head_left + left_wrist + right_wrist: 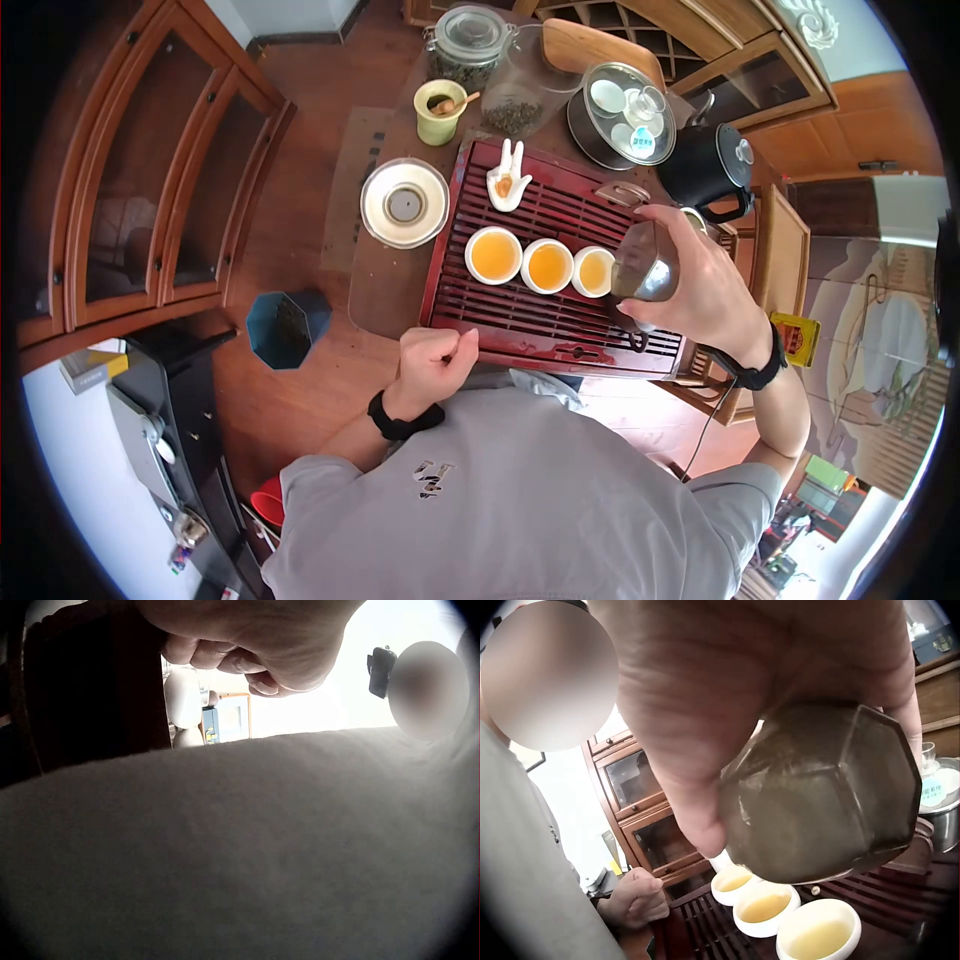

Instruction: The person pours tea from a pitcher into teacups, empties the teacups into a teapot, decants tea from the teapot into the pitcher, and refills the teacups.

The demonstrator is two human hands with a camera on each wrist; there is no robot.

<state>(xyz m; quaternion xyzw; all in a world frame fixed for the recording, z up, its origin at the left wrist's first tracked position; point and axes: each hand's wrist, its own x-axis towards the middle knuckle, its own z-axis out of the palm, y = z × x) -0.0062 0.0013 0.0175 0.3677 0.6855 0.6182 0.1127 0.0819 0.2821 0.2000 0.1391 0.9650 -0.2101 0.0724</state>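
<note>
The right hand (pixel 700 285) grips a dark translucent faceted vessel (pixel 645 265) beside the rightmost of three white cups. In the right wrist view that vessel (pixel 817 802) is tilted above the row, thumb on one side and fingers on the other. The left cup (pixel 493 256), middle cup (pixel 548 266) and right cup (pixel 594 272) hold amber liquid, the right one paler. The left hand (pixel 432 365) is curled with nothing in it, at the near left edge of the slatted tray (pixel 560 352); in the left wrist view its fingers (pixel 217 656) are folded.
A white hand-shaped figure (pixel 508 180) stands on the tray. Left of it is a round strainer dish (pixel 405 203). Behind are a green pot (pixel 437 125), a lidded jar (pixel 468 45), a glass-lidded pan (pixel 620 115) and a black kettle (pixel 705 165). A blue bin (pixel 285 330) stands on the floor.
</note>
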